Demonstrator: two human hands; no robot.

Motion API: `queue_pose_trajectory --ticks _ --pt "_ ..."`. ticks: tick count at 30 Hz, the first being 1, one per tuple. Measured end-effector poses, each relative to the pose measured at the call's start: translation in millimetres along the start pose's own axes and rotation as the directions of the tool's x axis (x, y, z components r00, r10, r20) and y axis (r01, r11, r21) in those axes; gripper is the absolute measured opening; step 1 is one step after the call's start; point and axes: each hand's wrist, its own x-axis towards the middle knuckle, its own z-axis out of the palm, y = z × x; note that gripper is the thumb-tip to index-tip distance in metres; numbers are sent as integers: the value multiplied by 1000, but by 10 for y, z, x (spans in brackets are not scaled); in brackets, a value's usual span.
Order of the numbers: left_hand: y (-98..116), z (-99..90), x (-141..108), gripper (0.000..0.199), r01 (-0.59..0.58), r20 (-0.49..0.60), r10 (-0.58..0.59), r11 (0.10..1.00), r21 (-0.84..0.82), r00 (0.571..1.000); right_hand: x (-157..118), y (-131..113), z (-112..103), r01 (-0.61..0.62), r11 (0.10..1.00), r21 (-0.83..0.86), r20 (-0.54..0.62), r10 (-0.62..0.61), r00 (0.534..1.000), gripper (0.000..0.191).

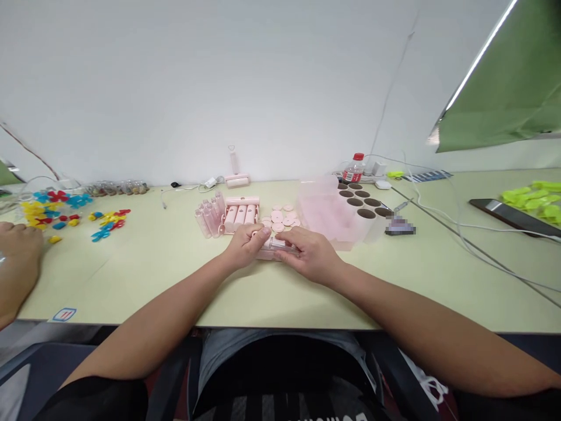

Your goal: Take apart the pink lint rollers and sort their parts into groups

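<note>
Near the front middle of the table, my left hand (246,244) is closed on the left end of a pink and clear cylindrical piece (277,243). The right end of that piece is between the fingers and thumb of my right hand (310,252). A pink part lies under it, partly hidden by both hands. Just beyond are flat pink discs (277,217), a pink rack with rollers (241,215) and several clear pink tubes (210,215).
Right of the discs stand a translucent pink box (324,219) and brown-topped cylinders (366,214). A bottle (354,169), cables and a phone (508,216) lie further right. Another person's hand (17,269) rests far left beside colourful pieces (56,204).
</note>
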Motion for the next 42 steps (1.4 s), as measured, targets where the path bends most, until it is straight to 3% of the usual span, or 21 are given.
queue_pose_trajectory --ticks 3,13,21,36,42 --pt "-23 -4 4 53 36 51 -36 999 4 998 -5 -2 -3 19 998 -59 18 -18 1000 26" --pt "49 52 -12 49 117 2 -117 993 1 993 -16 -21 3 55 995 -83 37 -52 998 32" --pt "64 18 -13 52 79 63 -78 997 -12 995 -18 -49 -1 93 996 -10 11 -92 996 31" --pt "87 -31 -1 51 -5 170 5 1000 0 985 -34 -56 21 10 998 64 87 -16 996 30" --pt "110 -32 -10 52 13 175 -19 999 34 984 -29 -72 19 -13 997 82 99 5 995 26"
